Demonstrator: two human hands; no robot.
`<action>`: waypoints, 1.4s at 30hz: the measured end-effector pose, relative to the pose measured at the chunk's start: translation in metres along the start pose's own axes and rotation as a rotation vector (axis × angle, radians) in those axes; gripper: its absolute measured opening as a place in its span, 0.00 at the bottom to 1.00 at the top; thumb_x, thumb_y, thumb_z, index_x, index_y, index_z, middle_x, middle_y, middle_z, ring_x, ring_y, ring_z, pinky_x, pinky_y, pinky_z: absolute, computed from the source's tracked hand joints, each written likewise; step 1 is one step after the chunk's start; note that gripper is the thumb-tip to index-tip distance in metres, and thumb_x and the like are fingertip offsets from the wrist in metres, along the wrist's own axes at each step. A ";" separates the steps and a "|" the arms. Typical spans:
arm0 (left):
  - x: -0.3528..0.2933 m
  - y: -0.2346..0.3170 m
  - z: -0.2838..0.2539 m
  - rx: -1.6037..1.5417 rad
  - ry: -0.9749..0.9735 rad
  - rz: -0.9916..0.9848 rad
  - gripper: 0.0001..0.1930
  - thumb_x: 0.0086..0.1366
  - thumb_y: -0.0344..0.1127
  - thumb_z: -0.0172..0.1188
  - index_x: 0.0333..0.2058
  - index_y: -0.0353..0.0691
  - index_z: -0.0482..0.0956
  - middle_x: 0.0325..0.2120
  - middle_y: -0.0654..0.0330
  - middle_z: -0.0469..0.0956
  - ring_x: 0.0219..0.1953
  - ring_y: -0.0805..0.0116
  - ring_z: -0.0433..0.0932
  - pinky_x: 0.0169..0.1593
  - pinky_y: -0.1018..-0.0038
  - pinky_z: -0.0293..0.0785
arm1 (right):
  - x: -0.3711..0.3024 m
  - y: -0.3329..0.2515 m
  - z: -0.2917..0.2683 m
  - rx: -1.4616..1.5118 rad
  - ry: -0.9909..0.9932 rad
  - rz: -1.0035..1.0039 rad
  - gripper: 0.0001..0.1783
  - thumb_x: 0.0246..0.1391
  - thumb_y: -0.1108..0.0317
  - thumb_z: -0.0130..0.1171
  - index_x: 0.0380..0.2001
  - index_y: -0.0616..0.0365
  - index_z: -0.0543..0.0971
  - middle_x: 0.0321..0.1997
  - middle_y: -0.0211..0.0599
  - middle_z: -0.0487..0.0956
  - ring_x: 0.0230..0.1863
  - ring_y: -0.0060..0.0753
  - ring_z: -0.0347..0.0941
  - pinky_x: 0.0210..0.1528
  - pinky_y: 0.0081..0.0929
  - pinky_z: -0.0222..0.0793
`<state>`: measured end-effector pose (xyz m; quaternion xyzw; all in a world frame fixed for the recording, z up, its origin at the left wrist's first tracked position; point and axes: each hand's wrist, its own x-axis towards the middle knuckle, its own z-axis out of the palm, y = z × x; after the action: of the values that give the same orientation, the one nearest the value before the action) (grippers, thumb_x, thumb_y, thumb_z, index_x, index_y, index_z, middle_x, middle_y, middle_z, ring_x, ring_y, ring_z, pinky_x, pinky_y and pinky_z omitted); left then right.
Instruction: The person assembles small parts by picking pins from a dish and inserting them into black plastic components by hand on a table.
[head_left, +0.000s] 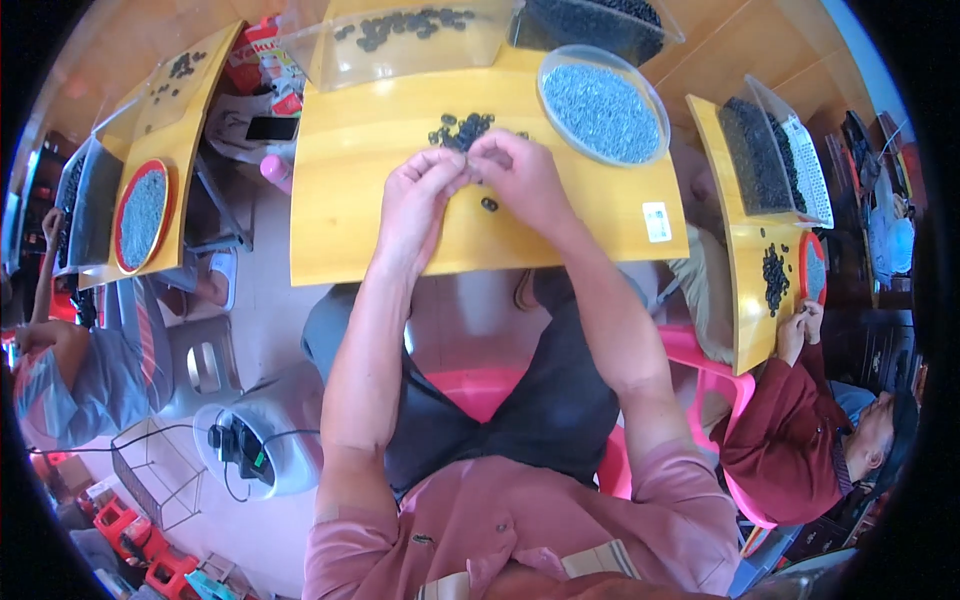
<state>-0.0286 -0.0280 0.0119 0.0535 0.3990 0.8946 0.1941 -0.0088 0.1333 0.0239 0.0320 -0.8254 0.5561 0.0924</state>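
My left hand (422,195) and my right hand (522,180) meet over the yellow wooden table (345,190). Thumbs and forefingers are pinched together at one spot; whatever they hold is too small and covered to make out. Just beyond my fingertips lies a loose pile of small round black pieces (465,130). One single black piece (489,204) rests on the near side, below my right hand. To the right of the pile, a round shallow tray (541,92) holds many small grey metal-looking pieces (600,108).
A clear bin (310,60) stands at the table's far edge, with black pieces around it. Another bin of black pieces (600,22) is at far right. Co-workers sit at side tables (742,335). A white stool with cables (285,440) stands on the floor at left.
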 end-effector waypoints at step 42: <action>-0.005 -0.006 0.006 0.283 0.099 -0.086 0.04 0.65 0.28 0.60 0.36 0.34 0.79 0.34 0.56 0.82 0.40 0.67 0.83 0.43 0.77 0.78 | -0.015 -0.004 -0.025 0.449 -0.039 0.150 0.11 0.57 0.72 0.59 0.42 0.67 0.79 0.32 0.39 0.82 0.30 0.24 0.79 0.33 0.20 0.73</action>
<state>-0.0202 -0.0219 0.0118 0.0189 0.5321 0.8219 0.2026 0.0096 0.1539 0.0339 0.0011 -0.6825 0.7304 0.0257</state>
